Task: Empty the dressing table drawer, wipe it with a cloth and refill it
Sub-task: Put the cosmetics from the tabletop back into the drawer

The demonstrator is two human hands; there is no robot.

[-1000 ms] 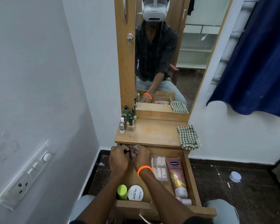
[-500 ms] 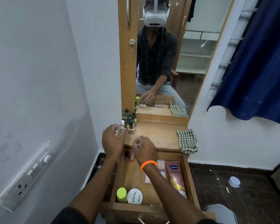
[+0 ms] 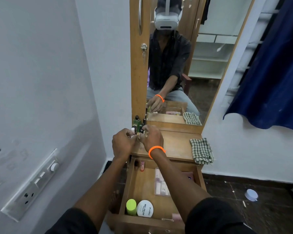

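Presently, step in hand: emptying. Judged from the layout, small items are being carried out of the drawer [image 3: 142,183] and set down on the tabletop [image 3: 174,144] at its back-left corner.
Left hand [image 3: 123,143]: raised over the tabletop's left edge, back of hand to the camera, fingers curled inward toward the cluster of small bottles [image 3: 138,124]. A pale little bottle shows at its fingertips; whether it is pinched or merely touched, I cannot tell.
Right hand [image 3: 152,138]: just beside the left, knuckles nearly touching it, fingers curled down and forward at the same cluster. What, if anything, it grips is hidden by the hand itself; cannot tell. An orange wristband [image 3: 156,150] sits at the wrist.
Arm pose: both forearms reach forward and up across the open drawer, converging at the bottles.
Drawer state: pulled out below the tabletop, not yet empty. A green-capped container [image 3: 131,206] and a white round tin [image 3: 145,208] lie at the front-left; a small pink bottle [image 3: 142,165] stands at the back-left; a clear pack of pale tubes [image 3: 161,184] lies partly under the right forearm.
Cloth [image 3: 201,151]: checked, folded, on the tabletop's right edge, well apart from both hands, untouched.
Next move, as judged: release upright among the bottles without toppling neighbours, then return down for the remaining items.
Risk, as judged: crowded bottles, easily knocked.
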